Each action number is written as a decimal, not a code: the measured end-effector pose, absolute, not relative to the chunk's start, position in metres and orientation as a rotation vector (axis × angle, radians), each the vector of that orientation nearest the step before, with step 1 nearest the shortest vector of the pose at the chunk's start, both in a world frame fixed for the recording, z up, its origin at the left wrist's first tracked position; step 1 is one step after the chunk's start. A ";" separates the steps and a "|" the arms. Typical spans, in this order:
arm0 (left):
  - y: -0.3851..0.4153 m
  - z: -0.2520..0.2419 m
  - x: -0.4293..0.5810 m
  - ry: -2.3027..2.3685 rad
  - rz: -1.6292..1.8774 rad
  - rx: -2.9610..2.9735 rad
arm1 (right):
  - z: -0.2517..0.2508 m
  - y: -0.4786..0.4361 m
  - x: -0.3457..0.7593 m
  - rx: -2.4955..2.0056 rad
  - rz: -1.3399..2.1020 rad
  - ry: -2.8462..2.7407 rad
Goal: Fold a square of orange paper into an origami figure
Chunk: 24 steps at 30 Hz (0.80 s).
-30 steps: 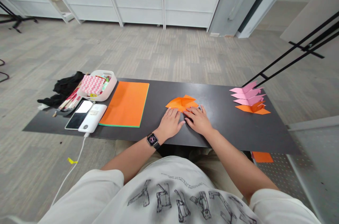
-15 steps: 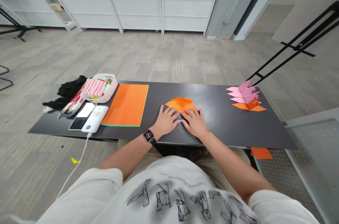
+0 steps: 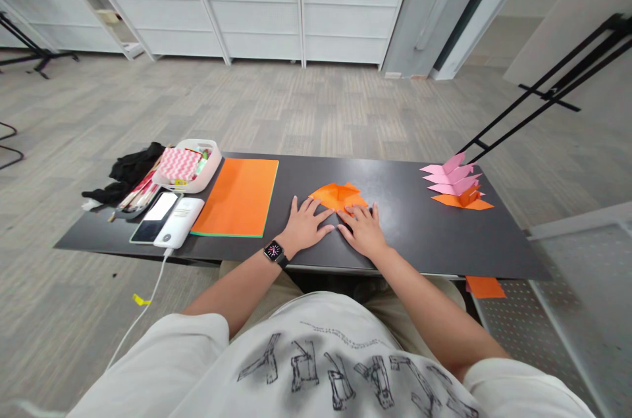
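Observation:
A partly folded orange origami paper (image 3: 338, 195) lies on the dark table in front of me. My left hand (image 3: 307, 226) rests flat at its near left side, fingers spread, fingertips at the paper's edge. Flat on the near right part of the paper is my right hand (image 3: 364, 231), its fingers stretched out and pressing on it. The paper's near edge is partly hidden under the fingers. To the right stands a row of folded paper cranes, pink ones (image 3: 450, 171) behind an orange one (image 3: 463, 199).
Left of my hands lies a stack of orange paper (image 3: 239, 197). Beyond it are a white basket (image 3: 211, 168), a phone (image 3: 153, 219), a white power bank (image 3: 178, 223) with a cable, and black cloth (image 3: 133, 164). Another orange sheet (image 3: 486, 287) lies below the table's right front edge.
My left hand has shifted slightly to the left, away from the right hand. The right hand stays on the paper; the view has tilted a little.

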<state>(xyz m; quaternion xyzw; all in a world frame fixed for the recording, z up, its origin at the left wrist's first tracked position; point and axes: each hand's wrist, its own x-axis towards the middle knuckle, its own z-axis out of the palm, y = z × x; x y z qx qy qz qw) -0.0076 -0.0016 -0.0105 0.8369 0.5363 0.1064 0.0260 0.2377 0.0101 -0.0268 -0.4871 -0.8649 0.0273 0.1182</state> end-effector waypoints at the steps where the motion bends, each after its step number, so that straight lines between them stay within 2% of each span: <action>1: -0.001 -0.010 -0.007 1.666 0.340 2.586 | -0.027 0.010 0.238 -1.427 0.075 -2.535; 10: 0.008 -0.010 -0.027 1.837 0.501 2.563 | -0.025 0.011 0.237 -1.419 0.060 -2.550; 24: 0.017 -0.010 -0.044 1.998 0.471 2.466 | -0.029 0.011 0.237 -1.400 0.077 -2.547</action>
